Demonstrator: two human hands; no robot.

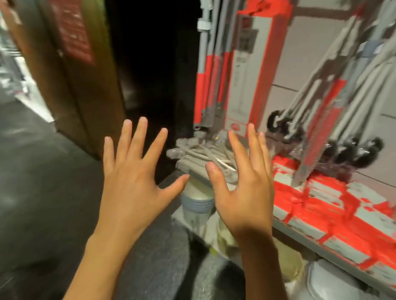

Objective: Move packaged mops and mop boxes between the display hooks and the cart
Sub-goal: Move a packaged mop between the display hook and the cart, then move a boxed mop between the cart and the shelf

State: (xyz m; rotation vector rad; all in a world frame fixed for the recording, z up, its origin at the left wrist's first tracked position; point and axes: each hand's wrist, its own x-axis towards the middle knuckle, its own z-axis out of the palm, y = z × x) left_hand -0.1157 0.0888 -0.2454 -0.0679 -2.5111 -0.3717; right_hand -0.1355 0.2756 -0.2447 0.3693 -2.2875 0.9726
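In front of the tall mop box (pixel 251 66), both hands were up with fingers spread wide and nothing in either one. The left hand (pixel 130 180) sat off to the left of the box and lower, over the dark floor (pixel 35 184); the right hand (pixel 243 191) was just below the box's bottom edge, its fingertips nearly level with it but not touching, as far as I could tell. The box stood upright against the wall display, with packaged mops (pixel 213 63) right beside it on its left and another bunch of packaged mops (pixel 338 97) hanging at a slant well to its right. Below and to the right of the box, a shelf (pixel 323 233) carried a row of flat red and grey packs. No cart was in view, and everything was pretty blurry.

My take: this looked like the reach-in before a grab. For a tall skinny box like that, I'd put one hand low and one higher up the side, then lift straight so it clears whatever holds it, without snagging the mops next to it.
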